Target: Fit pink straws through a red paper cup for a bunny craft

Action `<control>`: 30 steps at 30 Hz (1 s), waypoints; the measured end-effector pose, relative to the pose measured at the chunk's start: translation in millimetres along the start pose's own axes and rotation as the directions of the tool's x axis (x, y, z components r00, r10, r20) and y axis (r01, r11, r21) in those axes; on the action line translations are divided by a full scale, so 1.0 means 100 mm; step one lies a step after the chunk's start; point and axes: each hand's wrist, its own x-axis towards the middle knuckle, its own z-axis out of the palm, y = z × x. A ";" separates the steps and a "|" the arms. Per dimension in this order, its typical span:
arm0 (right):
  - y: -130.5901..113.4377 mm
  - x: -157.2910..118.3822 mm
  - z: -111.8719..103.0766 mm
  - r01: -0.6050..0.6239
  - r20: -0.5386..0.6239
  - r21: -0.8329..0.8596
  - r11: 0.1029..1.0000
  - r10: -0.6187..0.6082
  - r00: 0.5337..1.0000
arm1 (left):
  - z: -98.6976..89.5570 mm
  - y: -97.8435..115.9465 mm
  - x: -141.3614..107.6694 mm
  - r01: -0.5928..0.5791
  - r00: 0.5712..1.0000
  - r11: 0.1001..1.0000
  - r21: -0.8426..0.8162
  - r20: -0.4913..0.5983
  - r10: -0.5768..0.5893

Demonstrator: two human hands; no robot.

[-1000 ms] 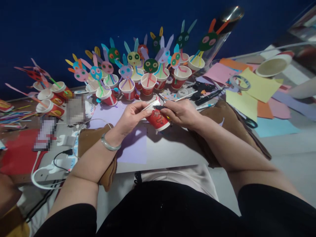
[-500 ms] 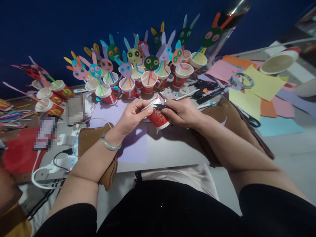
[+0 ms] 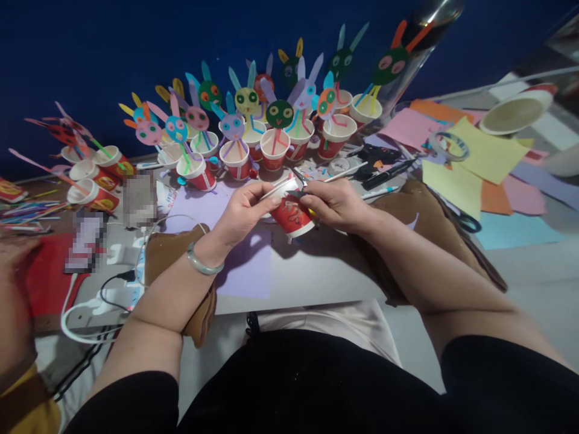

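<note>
My left hand (image 3: 253,205) grips a red and white paper cup (image 3: 292,217) by its rim, thumb in front. The cup is tilted, its rim toward the upper left. My right hand (image 3: 332,204) is closed round a pair of scissors (image 3: 296,194); the handles are mostly hidden in the fingers. The scissors' blades stand apart at the cup's rim, one against the printed side. A bit of yellow shows under my right fingers. Beneath the cup lies a sheet of purple paper (image 3: 246,274).
Behind my hands stand several paper cups (image 3: 275,161) with rabbit-eared paper heads on straws. Coloured sheets (image 3: 484,147), a tape roll (image 3: 450,146) and black markers (image 3: 391,175) lie on the right. Straws (image 3: 31,211), a power strip (image 3: 113,301) and another person's arm (image 3: 15,301) are at left.
The scissors' blades have shifted slightly at the cup's rim. The other person's arm at the left has moved up over the red sheet. My left hand keeps its hold.
</note>
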 end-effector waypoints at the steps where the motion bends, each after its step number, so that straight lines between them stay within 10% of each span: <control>1: 0.00 0.00 0.00 0.000 0.007 0.008 1.000 0.000 1.000 | 0.00 0.00 0.00 0.001 1.000 1.000 0.000 -0.006 -0.001; 30: -0.16 0.00 -0.06 -0.053 0.055 -0.213 0.976 0.067 0.996 | 0.00 -0.03 -0.01 0.048 0.999 0.998 -0.045 -0.007 -0.048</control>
